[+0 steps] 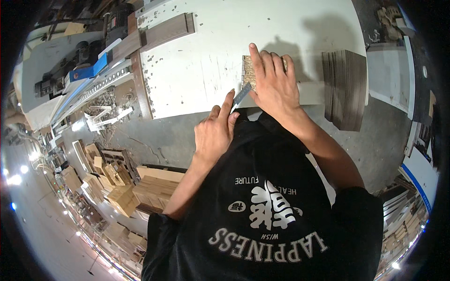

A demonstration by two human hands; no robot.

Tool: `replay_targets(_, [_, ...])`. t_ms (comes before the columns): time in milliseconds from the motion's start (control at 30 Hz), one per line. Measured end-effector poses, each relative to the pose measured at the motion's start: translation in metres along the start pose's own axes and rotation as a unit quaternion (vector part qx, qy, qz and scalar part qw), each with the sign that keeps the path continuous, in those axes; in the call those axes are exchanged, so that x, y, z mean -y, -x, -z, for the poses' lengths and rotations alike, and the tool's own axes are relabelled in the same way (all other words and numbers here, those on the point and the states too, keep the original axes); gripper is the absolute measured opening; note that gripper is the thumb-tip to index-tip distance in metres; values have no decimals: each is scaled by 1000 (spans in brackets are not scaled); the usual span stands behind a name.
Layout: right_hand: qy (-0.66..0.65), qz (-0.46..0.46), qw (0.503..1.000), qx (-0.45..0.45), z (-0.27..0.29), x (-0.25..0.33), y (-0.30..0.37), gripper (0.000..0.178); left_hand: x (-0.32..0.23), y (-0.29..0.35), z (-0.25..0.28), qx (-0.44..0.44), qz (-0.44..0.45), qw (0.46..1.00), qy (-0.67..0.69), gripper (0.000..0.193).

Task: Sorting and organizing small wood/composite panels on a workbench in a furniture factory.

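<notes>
My left hand (216, 131) is closed around a flat grey blade-like tool (241, 96), its forefinger stretched along it. The tool's far end slants up to the lower left corner of a small piece of chipboard (248, 71). That piece lies on the white worktable (197, 75) near its front edge, with a notched-looking left side. Over it lies my right hand (276, 86), fingers stretched out and flat, covering most of the board. My right thumb is close to the tool's tip.
A tall stack of thin brown wood-grain strips (344, 89) stands at the table's right end. Further brown boards (168, 30) lie at the far left, beside a machine with a blue part (89, 72). Wooden offcuts and boxes (124, 199) crowd the floor to the left. Small dark chips dot the tabletop.
</notes>
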State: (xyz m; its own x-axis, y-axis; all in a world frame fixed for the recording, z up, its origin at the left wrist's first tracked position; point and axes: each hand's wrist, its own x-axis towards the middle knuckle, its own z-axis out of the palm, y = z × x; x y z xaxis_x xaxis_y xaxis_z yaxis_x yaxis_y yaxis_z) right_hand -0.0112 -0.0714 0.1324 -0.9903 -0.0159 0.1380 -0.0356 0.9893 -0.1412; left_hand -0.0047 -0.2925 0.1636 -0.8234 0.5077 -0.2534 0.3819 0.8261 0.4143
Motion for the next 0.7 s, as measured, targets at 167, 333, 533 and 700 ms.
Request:
replay_targets(167, [0, 6, 1000, -5, -3, -2, 1, 114, 8, -9, 3, 10, -15, 999, -36, 54])
replay_targets(333, [-7, 14, 1000, -1, -4, -4, 1, 115, 18, -25, 6, -7, -57, 996, -63, 53])
replay_targets(533, [-3, 9, 1000, 2, -6, -2, 0, 115, 17, -62, 13, -37, -70, 995, -60, 51])
replay_targets(700, [-14, 1, 1000, -1, -3, -3, -2, 112, 19, -69, 12, -53, -88, 994, -47, 52])
